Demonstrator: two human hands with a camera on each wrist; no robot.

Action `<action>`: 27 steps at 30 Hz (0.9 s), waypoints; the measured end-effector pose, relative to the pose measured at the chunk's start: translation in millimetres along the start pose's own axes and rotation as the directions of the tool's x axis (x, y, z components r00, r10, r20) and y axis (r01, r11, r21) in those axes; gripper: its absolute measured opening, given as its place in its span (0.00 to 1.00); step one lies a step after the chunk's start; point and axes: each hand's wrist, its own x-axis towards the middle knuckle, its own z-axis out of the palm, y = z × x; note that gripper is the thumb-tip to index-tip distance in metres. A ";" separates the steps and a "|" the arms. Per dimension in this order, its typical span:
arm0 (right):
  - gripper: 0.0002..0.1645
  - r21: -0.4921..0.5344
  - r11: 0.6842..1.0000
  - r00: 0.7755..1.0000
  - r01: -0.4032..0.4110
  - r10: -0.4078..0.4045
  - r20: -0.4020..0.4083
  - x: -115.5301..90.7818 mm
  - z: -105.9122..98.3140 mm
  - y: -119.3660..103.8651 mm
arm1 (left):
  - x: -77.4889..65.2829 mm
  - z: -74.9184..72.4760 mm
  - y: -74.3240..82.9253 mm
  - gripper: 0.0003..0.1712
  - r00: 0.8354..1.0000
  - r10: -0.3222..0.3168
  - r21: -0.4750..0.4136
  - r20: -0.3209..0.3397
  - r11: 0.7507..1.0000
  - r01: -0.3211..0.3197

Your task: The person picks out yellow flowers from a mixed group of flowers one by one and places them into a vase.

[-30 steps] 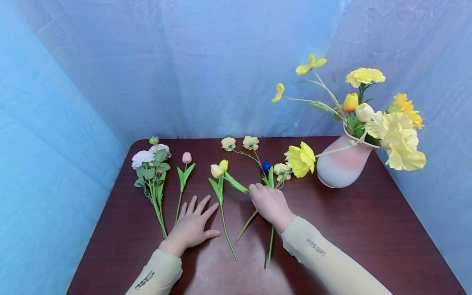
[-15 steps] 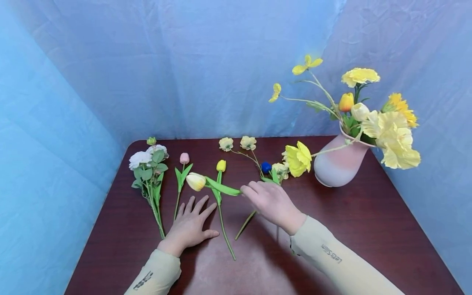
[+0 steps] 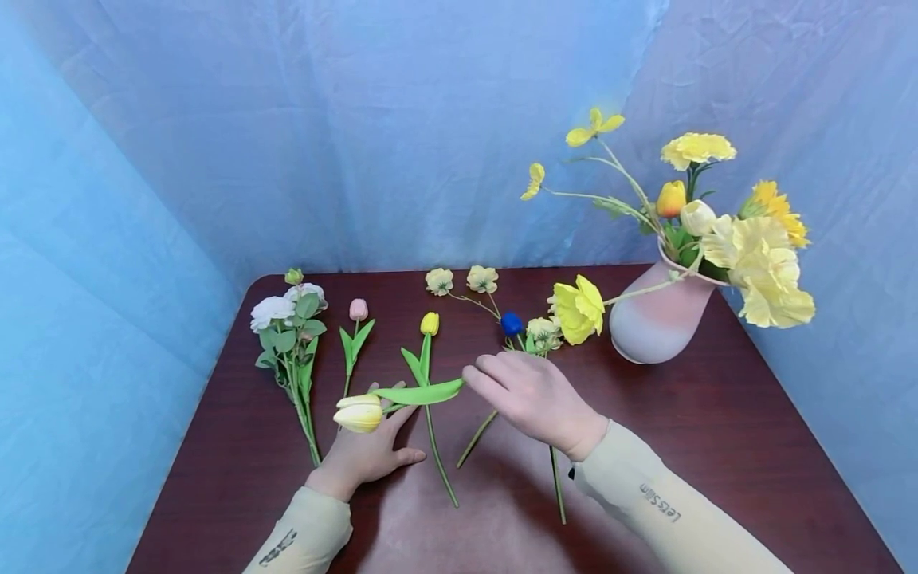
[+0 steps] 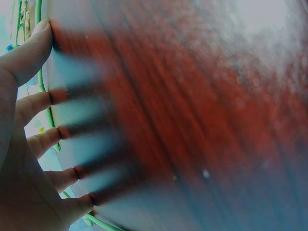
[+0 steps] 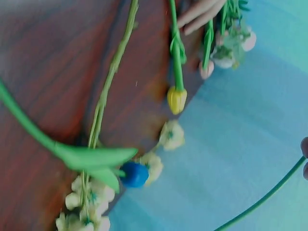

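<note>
1. While your right hand pinches the pale tulip above your spread left hand, bare wood runs along the right edge of the table.
2. The vase stands near the back-right corner.

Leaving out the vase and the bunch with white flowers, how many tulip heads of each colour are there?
Pink tulip head: 1
Yellow tulip head: 1
Blue tulip head: 1
Cream tulip head, its flower held by the right hand: 1
Total: 4
</note>
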 end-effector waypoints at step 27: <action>0.13 -0.162 0.982 0.983 -0.092 0.063 -0.174 -37.6 -61.5 50.5 | 4.1 -0.5 -1.2 0.48 0.989 -0.077 0.040 0.128 0.997 0.073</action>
